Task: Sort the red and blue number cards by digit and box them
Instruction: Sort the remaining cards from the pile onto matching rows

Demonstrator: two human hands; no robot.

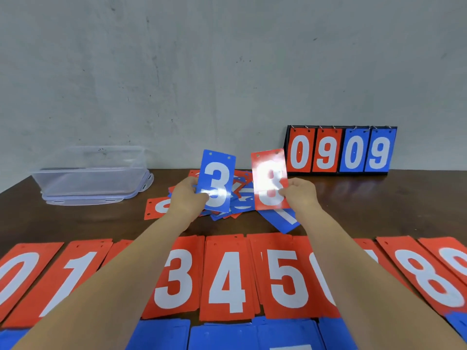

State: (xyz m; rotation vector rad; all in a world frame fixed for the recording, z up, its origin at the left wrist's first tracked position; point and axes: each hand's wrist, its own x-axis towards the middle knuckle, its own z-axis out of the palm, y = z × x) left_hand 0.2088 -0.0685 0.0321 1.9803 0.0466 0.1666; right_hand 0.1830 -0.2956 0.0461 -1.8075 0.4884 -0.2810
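My left hand (188,198) pinches a blue 3 card (216,180), held upright above the loose pile (240,198) of mixed red and blue cards. My right hand (299,195) pinches a red 8 card (269,179) upright beside it. Along the near side lies a row of red stacks by digit: 0 (17,274), 1 (73,271), 3 (177,276), 4 (227,279), 5 (285,276), 8 (427,276). My forearms hide the stacks between. A row of blue stacks (222,337) lies nearest me. A clear plastic box (91,170) stands at the back left.
A black flip scoreboard (340,151) reading 0 9 0 9 stands against the grey wall at the back right. The box sits on its lid (83,199). A blue 1 card (283,219) and a red card (155,208) lie at the pile's edges on the dark wooden table (379,205).
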